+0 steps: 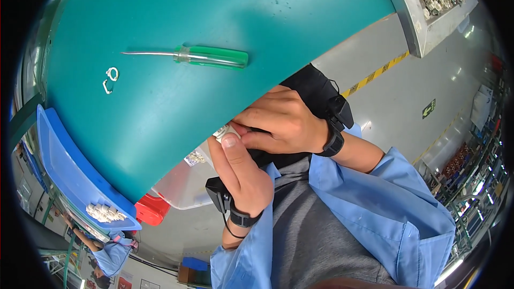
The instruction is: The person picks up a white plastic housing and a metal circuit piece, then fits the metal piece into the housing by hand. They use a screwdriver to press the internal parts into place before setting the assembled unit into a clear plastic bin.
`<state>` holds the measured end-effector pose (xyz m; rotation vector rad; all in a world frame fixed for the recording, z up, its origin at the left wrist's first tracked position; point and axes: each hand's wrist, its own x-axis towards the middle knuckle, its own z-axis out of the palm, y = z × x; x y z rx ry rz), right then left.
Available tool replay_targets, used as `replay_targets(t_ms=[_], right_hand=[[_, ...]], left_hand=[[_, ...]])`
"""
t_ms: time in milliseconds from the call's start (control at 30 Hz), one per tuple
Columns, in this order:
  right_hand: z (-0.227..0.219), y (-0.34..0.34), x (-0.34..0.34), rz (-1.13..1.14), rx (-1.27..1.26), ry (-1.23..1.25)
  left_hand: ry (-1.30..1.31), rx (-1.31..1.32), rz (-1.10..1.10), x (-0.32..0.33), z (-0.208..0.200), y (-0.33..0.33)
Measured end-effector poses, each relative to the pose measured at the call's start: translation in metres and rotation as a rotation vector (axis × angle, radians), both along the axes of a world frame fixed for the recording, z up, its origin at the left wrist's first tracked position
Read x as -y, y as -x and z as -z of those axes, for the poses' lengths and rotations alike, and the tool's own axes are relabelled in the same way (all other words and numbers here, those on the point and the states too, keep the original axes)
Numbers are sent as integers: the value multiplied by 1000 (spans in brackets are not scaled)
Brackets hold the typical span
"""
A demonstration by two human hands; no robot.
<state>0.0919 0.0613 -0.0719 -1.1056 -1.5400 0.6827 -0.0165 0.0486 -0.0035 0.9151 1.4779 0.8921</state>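
Clamped in fingers of left hand [245, 174], thumb uppermost, and of curled right hand [289, 122], by desk's near edge [184, 144]: white part [220, 132].

One head-worn fisheye view looks down from close above the hands [284, 120], taking in the table [160, 16] and surrounding floor [399, 83].

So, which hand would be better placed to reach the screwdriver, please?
Probably the right hand: it is nearer the screwdriver's handle than the left hand, though both are at the white part.
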Motion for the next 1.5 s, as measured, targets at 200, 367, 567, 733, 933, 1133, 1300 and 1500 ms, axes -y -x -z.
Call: replay_targets(t_ms=[200,367,567,733,933,1133,1300,1500], right_hand=[[5,1,1,36,30,-49],[-31,-15,7,23,155,-79],[-92,-98,4,-8,313,-318],[-116,-206,-42,548,583,-223],[-110,-258,-72,613,893,1],[-125,-259,-71,494,891,110],[-118,-260,-77,408,796,108],[-91,-286,-76,524,568,3]], left_hand=[[-80,150,155,-4,13,27],[-156,145,287,0,-15,37],[-575,-205,475,-62,-75,60],[-826,-389,459,-209,-85,25],[-854,-547,458,-428,-44,-31],[-845,-1012,386,-468,-12,-53],[-1023,-912,400,-426,-53,8],[-876,-906,398,-310,-143,159]])
